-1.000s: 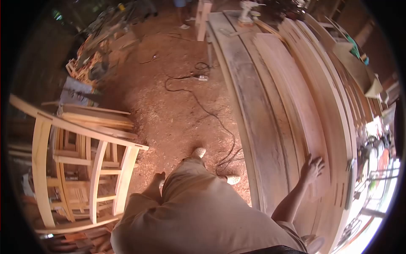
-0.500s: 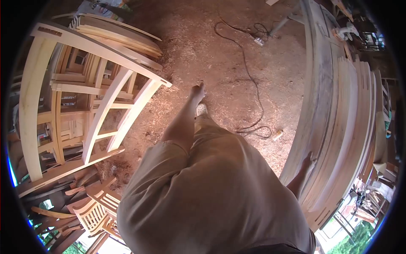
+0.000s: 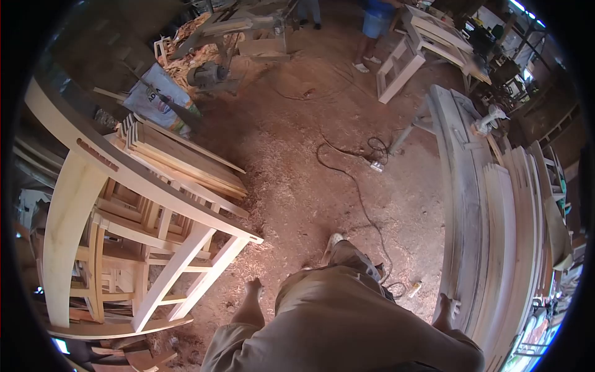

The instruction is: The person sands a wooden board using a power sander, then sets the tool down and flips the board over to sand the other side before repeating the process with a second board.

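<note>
My left hand [image 3: 253, 286] hangs at my left side over the shavings-covered floor, its fingers curled together and nothing visible in it. Nearest to it is the pale wooden frame [image 3: 180, 266], with curved rails and slats, standing on the left. My right hand [image 3: 445, 308] is low on the right, fingers slightly apart, and overlaps the edge of the long wooden bench [image 3: 460, 248] in this view. Long pale boards [image 3: 499, 248] lie along that bench. My shoe [image 3: 335, 238] shows ahead on the floor.
A black cable [image 3: 359, 204] snakes across the floor to a white socket block [image 3: 377, 166]. Stacked curved boards [image 3: 186, 158] lie behind the frame. Farther off are a motor [image 3: 207, 74], a person in blue shorts [image 3: 375, 25], another person's legs and a wooden frame on a table [image 3: 434, 37].
The view has tilted up, bringing in the far workshop and people. The left frame and right bench sit lower in view. My left arm has swung back, and the forward foot has changed.
</note>
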Motion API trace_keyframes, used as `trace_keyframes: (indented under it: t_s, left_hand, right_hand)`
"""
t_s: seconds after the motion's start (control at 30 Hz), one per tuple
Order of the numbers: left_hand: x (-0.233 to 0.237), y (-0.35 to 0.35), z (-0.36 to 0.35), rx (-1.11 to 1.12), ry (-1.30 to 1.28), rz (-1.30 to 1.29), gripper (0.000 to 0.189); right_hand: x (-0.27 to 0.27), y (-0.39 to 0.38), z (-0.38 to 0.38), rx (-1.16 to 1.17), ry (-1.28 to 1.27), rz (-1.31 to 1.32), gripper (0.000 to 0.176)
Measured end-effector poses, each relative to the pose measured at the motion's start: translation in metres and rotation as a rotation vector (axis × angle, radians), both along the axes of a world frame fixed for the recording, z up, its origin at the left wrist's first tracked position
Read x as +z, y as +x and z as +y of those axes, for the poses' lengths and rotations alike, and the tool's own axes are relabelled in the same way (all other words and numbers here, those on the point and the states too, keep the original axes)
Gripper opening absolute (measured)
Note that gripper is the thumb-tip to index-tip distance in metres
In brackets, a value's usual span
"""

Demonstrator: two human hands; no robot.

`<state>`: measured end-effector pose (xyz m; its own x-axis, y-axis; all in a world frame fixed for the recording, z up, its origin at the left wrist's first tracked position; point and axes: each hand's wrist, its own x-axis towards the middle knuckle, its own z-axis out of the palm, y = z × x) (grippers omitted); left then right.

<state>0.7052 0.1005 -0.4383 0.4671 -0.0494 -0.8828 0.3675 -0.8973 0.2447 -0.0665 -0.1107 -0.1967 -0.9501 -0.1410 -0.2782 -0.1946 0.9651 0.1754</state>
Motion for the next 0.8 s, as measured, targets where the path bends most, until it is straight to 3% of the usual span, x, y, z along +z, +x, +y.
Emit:
trace_keyframes:
  t_s: [0.03, 0.1, 0.13, 0.17, 0.23, 0.27, 0.3, 0.37, 0.4, 0.43, 0.47, 0.5, 0.53, 0.57, 0.6, 0.63, 0.7, 0.73, 0.8]
  left_hand:
    - [0.029, -0.016, -0.001, 0.061, 0.027, 0.047, 0.042]
    - [0.053, -0.029, -0.013, 0.058, 0.024, 0.064, 0.04]
    - [0.055, -0.021, -0.029, 0.09, 0.024, 0.059, 0.04]
    - [0.043, -0.014, -0.037, -0.555, 0.038, -0.063, 0.038]
    - [0.009, -0.013, -0.037, -1.807, 0.076, -0.249, 0.04]
    - [-0.013, -0.012, -0.047, -1.39, 0.163, -0.205, 0.042]
    - [0.0, -0.005, -0.07, -1.697, 0.148, -0.258, 0.038]
    - [0.003, 0.013, -0.126, -0.159, 0.102, -0.135, 0.048]
    - [-0.01, 0.031, -0.147, -0.548, 0.015, -0.268, 0.055]
    - [0.009, 0.048, -0.183, 0.003, -0.131, -0.279, 0.066]
    - [0.03, 0.073, -0.216, 0.236, -0.128, -0.144, 0.074]
    - [0.015, 0.098, -0.243, 0.254, -0.264, -0.329, 0.077]
    - [0.035, 0.124, -0.276, -0.018, -0.013, -0.675, 0.073]
    - [0.106, 0.143, -0.3, -0.155, -0.203, -0.692, 0.072]
    - [0.096, 0.183, -0.319, 0.135, -0.256, -0.592, 0.071]
    - [0.134, 0.211, -0.34, 0.304, -0.445, -0.549, 0.063]
    - [0.176, 0.277, -0.365, 0.368, -0.595, -0.673, 0.063]
    - [0.234, 0.295, -0.378, 0.314, -0.577, -0.777, 0.064]
    - [0.26, 0.382, -0.381, 0.315, -0.634, -0.906, 0.061]
  right_hand:
    - [-0.008, -0.01, -0.001, -0.027, 0.01, -0.005, 0.137]
    - [-0.035, -0.045, -0.01, -0.071, -0.042, 0.01, 0.118]
    - [-0.049, -0.085, 0.0, 0.256, -0.058, -0.234, 0.1]
    - [-0.06, -0.116, 0.0, 0.601, -0.051, -0.48, 0.084]
    - [-0.08, -0.095, -0.062, 0.549, -0.124, -0.55, 0.077]
    - [-0.101, -0.077, -0.097, 0.495, -0.167, -0.584, 0.073]
    - [-0.13, -0.061, -0.135, 0.465, -0.206, -0.647, 0.07]
    - [-0.177, -0.008, -0.211, 0.46, -0.286, -0.84, 0.063]
    - [-0.199, 0.017, -0.249, 0.504, -0.336, -0.98, 0.059]
    - [-0.198, 0.07, -0.279, 0.616, -0.451, -1.188, 0.056]
    - [-0.209, 0.147, -0.35, 0.221, -0.327, -0.984, 0.06]
    - [-0.162, 0.243, -0.4, 0.334, -0.253, -0.998, 0.064]
    - [-0.168, 0.29, -0.445, 0.525, -0.176, -1.015, 0.071]
    - [-0.138, 0.345, -0.469, 0.81, -0.261, -1.051, 0.071]
    - [-0.127, 0.385, -0.499, 1.045, -0.294, -1.111, 0.07]
    - [-0.1, 0.427, -0.522, 1.104, -0.311, -1.201, 0.068]
    - [-0.033, 0.495, -0.537, 1.162, -0.341, -1.287, 0.066]
    - [-0.004, 0.524, -0.535, 1.093, -0.412, -1.342, 0.063]
    - [0.001, 0.54, -0.543, 0.983, -0.549, -1.381, 0.061]
